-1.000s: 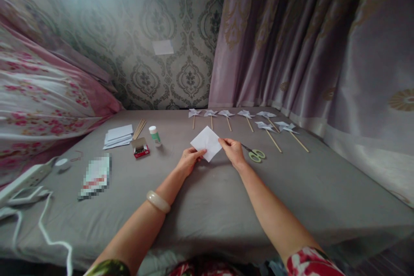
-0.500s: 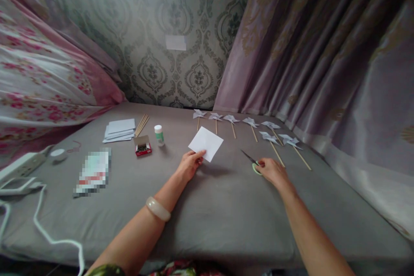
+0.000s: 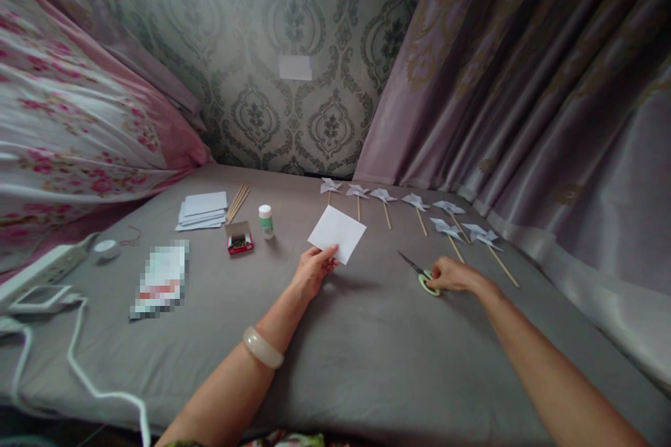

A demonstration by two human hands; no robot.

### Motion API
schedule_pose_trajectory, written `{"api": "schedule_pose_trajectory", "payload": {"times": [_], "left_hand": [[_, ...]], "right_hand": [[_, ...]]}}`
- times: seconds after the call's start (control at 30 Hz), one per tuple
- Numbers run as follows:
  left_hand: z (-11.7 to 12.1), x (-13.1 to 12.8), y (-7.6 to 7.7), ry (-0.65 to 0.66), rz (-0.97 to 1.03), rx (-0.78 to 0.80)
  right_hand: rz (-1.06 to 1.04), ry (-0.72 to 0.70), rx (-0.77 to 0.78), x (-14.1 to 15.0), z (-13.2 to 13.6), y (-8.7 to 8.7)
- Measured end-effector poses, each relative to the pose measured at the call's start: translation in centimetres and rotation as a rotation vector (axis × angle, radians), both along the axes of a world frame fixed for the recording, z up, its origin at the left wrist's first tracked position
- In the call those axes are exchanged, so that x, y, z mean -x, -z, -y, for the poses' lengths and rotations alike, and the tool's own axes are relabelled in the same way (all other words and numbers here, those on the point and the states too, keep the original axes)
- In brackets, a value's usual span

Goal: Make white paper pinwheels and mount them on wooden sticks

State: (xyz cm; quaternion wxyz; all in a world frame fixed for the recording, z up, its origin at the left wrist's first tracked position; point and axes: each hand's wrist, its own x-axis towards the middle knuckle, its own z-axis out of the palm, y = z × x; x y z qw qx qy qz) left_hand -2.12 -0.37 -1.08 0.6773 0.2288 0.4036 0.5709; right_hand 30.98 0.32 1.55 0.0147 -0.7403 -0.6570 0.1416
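Between thumb and fingers, my left hand (image 3: 313, 269) pinches a white square sheet of paper (image 3: 338, 230) by its near corner, above the grey cloth. To the right, my right hand (image 3: 451, 275) is closed on the green handles of a pair of scissors (image 3: 428, 285). Their dark blades point away to the left and look shut. Beyond both hands, several white paper pinwheels (image 3: 416, 202) on wooden sticks lie in a spread along the back and right. The paper partly covers the stick of one pinwheel.
At the left lie a stack of white paper (image 3: 203, 209), wooden sticks (image 3: 238, 202), an open red box of small items (image 3: 240, 242) and a white-capped glue bottle (image 3: 267, 222). Nearer are a blurred packet (image 3: 161, 279), a power strip (image 3: 49, 272) and a white cable (image 3: 89, 384). Curtains border the right.
My right hand has let go of the paper, moved right and taken hold of the scissors' handles. My left hand still holds the paper. The view has shifted slightly.
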Motion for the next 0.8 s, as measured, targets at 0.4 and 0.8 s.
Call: {"api": "schedule_pose_trajectory", "payload": {"times": [0.4, 0.8], "left_hand": [[-1.1, 0.1, -1.4, -0.087, 0.035, -0.055], [-1.5, -0.8, -2.4, -0.15, 0.017, -0.055]], "right_hand": [[-1.285, 0.136, 0.044, 7.6, 0.7, -0.6], [-1.383, 0.105, 0.023, 17.0, 1.1, 0.5]]}}
